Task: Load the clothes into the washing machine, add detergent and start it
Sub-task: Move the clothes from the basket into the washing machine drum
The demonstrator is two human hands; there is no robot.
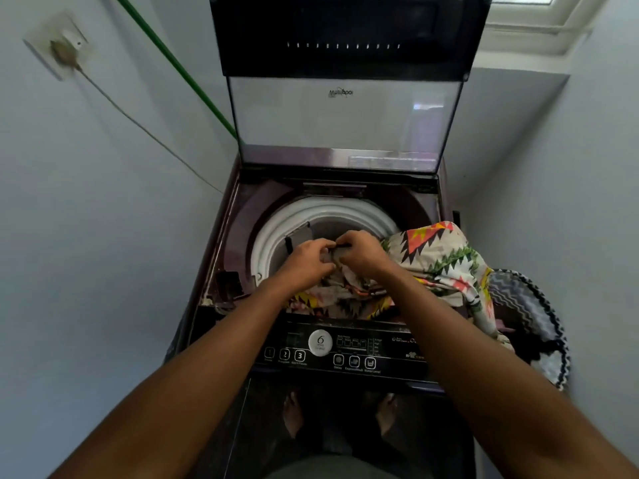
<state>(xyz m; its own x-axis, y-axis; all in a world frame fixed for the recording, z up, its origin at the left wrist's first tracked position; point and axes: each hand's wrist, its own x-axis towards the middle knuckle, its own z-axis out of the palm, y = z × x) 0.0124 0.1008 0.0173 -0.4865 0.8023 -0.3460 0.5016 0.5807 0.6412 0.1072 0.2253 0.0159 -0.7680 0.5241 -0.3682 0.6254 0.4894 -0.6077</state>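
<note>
we're early in loading: our left hand (308,259) and right hand (359,252) both pinch a patterned cloth (439,261) draped over the drum (325,216) rim, with detergent and starting at the panel (345,354) left.

Dim daylight from the window (529,15) — soft focus, edges bowed.
</note>
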